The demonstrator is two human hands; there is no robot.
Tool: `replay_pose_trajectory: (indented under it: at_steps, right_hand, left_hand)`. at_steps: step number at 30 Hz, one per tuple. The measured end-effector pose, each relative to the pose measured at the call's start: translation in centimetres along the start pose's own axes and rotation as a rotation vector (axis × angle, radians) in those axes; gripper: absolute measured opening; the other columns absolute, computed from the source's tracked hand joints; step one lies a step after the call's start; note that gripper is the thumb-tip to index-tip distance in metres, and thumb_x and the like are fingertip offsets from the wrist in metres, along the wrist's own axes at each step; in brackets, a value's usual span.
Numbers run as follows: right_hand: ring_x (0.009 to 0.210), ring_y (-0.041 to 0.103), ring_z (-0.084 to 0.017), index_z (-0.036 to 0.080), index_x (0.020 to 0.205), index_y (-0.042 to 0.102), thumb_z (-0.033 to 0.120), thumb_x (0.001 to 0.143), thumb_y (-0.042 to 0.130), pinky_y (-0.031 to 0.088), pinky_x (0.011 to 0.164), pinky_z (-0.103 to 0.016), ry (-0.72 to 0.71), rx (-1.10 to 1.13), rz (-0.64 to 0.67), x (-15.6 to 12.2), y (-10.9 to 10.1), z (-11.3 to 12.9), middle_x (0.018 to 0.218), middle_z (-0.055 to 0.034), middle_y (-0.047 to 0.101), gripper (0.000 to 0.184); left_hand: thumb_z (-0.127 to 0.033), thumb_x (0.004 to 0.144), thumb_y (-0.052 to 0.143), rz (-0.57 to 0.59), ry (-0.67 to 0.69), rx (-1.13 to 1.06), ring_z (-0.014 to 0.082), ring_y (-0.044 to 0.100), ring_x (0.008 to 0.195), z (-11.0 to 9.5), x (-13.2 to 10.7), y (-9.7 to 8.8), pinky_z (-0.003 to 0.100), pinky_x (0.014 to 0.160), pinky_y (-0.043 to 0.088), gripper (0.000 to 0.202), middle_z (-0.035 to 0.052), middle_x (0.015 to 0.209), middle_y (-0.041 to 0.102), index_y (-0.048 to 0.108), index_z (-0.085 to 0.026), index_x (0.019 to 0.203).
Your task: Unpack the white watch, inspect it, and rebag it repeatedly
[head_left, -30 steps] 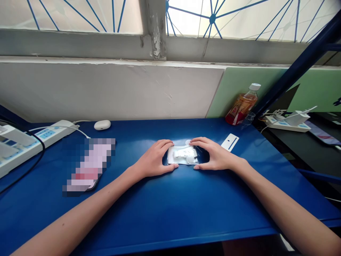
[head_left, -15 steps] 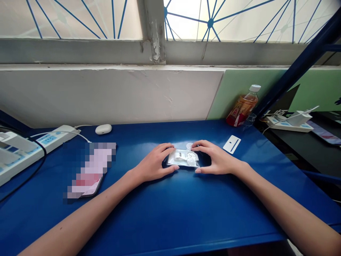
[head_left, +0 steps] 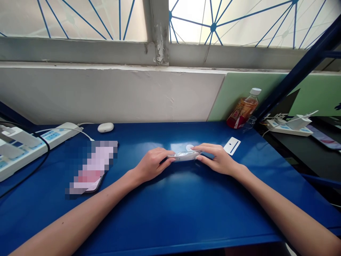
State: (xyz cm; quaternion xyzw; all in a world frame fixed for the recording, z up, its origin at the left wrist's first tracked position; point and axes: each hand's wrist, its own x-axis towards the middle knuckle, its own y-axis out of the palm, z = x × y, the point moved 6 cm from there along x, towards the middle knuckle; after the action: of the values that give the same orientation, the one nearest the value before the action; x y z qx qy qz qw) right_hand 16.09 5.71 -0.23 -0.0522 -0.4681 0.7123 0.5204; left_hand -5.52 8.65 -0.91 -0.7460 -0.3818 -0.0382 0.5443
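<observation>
A small clear plastic packet (head_left: 184, 155) with white parts inside hangs just above the blue table (head_left: 170, 209), seen almost edge-on. My left hand (head_left: 152, 165) pinches its left end between thumb and fingers. Its right end is gripped the same way by my right hand (head_left: 216, 158). A small white round piece (head_left: 189, 147) lies on the table just behind the packet.
A white card with a dark slot (head_left: 231, 145) lies right of my hands. A phone (head_left: 92, 167) lies at the left, with power strips (head_left: 32, 144) and a white earbud case (head_left: 105, 127) behind it. A drink bottle (head_left: 243, 109) leans at the back right. Another power strip (head_left: 289, 127) sits further right.
Both hands have closed on the packet's ends and raised it off the table, tipping it from flat to nearly edge-on.
</observation>
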Motion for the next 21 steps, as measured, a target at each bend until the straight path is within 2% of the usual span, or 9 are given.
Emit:
replay_pose_trajectory:
  at_steps: [3,5,7,9,11,14,17,19,21]
  right_hand:
    - [0.077,0.069,-0.021,0.021,0.103,0.071,0.041,0.091,0.064,0.057,0.072,-0.036,0.059,0.116,-0.068,0.2,0.0,0.3,0.089,-0.0069,0.075,0.024]
    - [0.071,0.067,-0.02,0.021,0.1,0.068,0.042,0.089,0.065,0.057,0.069,-0.035,0.151,0.213,-0.071,0.3,0.3,0.0,0.081,-0.0046,0.073,0.025]
    - [0.067,0.066,-0.019,0.021,0.105,0.064,0.045,0.089,0.065,0.057,0.065,-0.034,0.233,0.263,-0.066,0.4,0.6,-0.5,0.076,-0.0028,0.071,0.029]
    - [0.066,0.065,-0.019,0.021,0.108,0.062,0.046,0.089,0.064,0.057,0.063,-0.034,0.265,0.225,-0.077,0.4,0.7,-0.9,0.076,-0.0026,0.07,0.031]
    - [0.07,0.065,-0.02,0.021,0.107,0.062,0.045,0.089,0.064,0.057,0.063,-0.035,0.267,0.12,-0.102,0.3,0.6,-1.2,0.082,-0.0046,0.07,0.03]
    - [0.093,0.068,-0.026,0.021,0.111,0.064,0.042,0.091,0.061,0.058,0.079,-0.042,0.224,-0.056,-0.099,0.2,0.4,-1.4,0.104,-0.0106,0.071,0.029]
    - [0.119,0.06,-0.03,0.022,0.119,0.065,0.04,0.096,0.054,0.051,0.101,-0.05,0.151,-0.167,-0.007,0.1,0.5,-1.5,0.126,-0.0137,0.066,0.031]
    - [0.127,0.055,-0.032,0.021,0.126,0.063,0.044,0.096,0.054,0.047,0.106,-0.052,0.111,-0.19,0.085,0.0,0.6,-1.3,0.135,-0.0148,0.062,0.039]
    - [0.131,0.053,-0.034,0.02,0.133,0.059,0.05,0.091,0.061,0.047,0.106,-0.053,0.077,-0.19,0.165,0.0,0.8,-1.1,0.14,-0.0163,0.058,0.052]
  left_hand:
    - [-0.038,0.103,0.042,-0.031,-0.057,-0.017,0.02,0.072,0.08,0.3,-0.2,-0.1,0.031,0.074,0.055,0.031,0.0071,0.093,0.075,0.067,-0.019,0.103]
    - [-0.039,0.1,0.046,-0.04,-0.121,-0.029,0.0187,0.071,0.077,0.5,-0.3,-0.1,0.03,0.072,0.056,0.032,0.0056,0.094,0.074,0.06,-0.019,0.12]
    - [-0.038,0.097,0.052,-0.047,-0.152,-0.02,0.0206,0.071,0.091,0.6,-0.3,-0.1,0.033,0.081,0.058,0.044,0.0065,0.107,0.072,0.047,-0.021,0.138]
    - [-0.038,0.093,0.06,-0.037,-0.135,0.012,0.0258,0.062,0.119,0.3,-0.1,-0.1,0.04,0.099,0.053,0.058,0.0108,0.131,0.062,0.038,-0.023,0.145]
    - [-0.041,0.089,0.067,0.001,-0.117,0.051,0.0301,0.047,0.136,0.2,0.0,0.2,0.047,0.111,0.043,0.068,0.0138,0.147,0.049,0.037,-0.022,0.147]
    - [-0.047,0.085,0.07,0.108,-0.132,0.063,0.033,0.04,0.141,0.5,0.1,0.8,0.051,0.114,0.039,0.069,0.0152,0.148,0.048,0.044,-0.02,0.143]
    - [-0.046,0.086,0.069,0.173,-0.159,0.04,0.0336,0.042,0.14,1.0,0.0,1.3,0.052,0.112,0.041,0.062,0.0151,0.142,0.055,0.051,-0.018,0.138]
    - [-0.042,0.084,0.07,0.17,-0.161,0.042,0.0339,0.048,0.135,1.0,0.0,1.2,0.052,0.109,0.044,0.057,0.015,0.138,0.058,0.055,-0.019,0.133]
    - [-0.045,0.081,0.071,0.161,-0.151,0.056,0.0349,0.053,0.128,0.7,0.1,1.0,0.052,0.106,0.046,0.057,0.0157,0.133,0.06,0.058,-0.019,0.13]
